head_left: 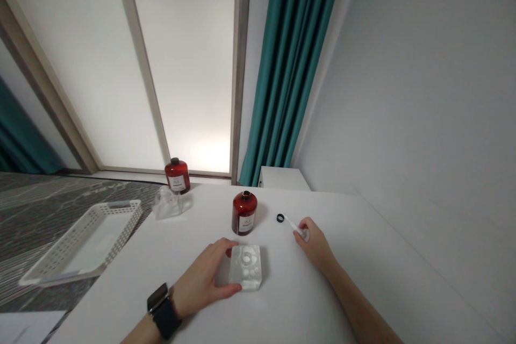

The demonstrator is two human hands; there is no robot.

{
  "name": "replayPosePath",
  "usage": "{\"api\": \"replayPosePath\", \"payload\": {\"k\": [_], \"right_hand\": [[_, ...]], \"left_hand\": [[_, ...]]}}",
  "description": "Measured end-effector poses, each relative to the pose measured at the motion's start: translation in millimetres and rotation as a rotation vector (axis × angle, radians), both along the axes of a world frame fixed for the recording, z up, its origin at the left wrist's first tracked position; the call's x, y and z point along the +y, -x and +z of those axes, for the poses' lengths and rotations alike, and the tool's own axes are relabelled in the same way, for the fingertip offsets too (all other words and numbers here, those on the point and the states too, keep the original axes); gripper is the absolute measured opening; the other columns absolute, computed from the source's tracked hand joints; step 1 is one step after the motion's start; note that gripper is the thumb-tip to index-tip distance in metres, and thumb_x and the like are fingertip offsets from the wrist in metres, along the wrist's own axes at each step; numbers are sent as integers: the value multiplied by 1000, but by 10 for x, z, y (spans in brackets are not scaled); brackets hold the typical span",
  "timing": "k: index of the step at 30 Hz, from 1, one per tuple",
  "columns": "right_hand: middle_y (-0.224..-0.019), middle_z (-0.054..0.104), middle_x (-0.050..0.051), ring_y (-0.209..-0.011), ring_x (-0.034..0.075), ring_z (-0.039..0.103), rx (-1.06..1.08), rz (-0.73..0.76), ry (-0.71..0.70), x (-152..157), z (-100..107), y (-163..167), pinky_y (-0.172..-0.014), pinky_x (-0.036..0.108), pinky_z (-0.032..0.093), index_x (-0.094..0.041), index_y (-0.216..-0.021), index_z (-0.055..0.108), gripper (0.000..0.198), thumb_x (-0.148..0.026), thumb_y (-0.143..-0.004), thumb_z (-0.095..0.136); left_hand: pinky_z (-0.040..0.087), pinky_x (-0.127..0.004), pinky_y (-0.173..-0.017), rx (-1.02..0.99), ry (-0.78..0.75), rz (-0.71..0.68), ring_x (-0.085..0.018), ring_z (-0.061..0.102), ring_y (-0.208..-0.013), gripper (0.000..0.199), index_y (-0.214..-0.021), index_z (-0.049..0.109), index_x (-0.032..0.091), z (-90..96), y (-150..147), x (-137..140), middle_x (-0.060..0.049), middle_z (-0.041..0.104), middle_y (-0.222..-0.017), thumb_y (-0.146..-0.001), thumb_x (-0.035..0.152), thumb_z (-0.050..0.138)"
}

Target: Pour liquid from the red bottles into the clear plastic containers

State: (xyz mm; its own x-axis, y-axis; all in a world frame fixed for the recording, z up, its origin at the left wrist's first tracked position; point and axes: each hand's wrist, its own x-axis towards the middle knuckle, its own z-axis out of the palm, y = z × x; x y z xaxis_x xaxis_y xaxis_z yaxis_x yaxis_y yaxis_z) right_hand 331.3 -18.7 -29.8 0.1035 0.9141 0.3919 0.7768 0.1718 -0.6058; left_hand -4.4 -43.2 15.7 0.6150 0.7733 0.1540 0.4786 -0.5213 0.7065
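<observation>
My left hand point(209, 271), with a dark watch on its wrist, spans the clear square glass bottle point(246, 266) on the white table. Its fingers are at the far left corner and its thumb is at the near edge. A round opening shows in the bottle's top. Between its closed fingers, my right hand point(316, 242) holds a small white piece with a thin tapered tip point(297, 227), perhaps a dropper. That tip points at a black ring point(280, 218) lying on the table. Beyond the glass bottle stands a red-brown bottle point(244, 214) with a white label and an uncovered neck.
Another red-brown bottle point(177, 176) with a black cap stands at the table's far left. Beside it lies a clear, crumpled-looking piece point(166, 204). A white perforated basket point(52, 251) is left of the white table point(193, 328). The wall point(427, 118) rises on the right.
</observation>
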Motion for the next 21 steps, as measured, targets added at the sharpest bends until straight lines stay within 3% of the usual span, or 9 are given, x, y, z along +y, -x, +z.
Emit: {"api": "replayPosePath", "payload": {"k": [21], "right_hand": [[-79,56,2,-75,21,54,-77,12,-31,26,-94,-35,-69,33,44,-23,-81,47,7,-26,-77,52]], "left_hand": [[46,-41,-91,-29,-17,-11,-28,57,-103,56,-122,46,23,-34,0,13,-8,58,-115,-72,23,73]]}}
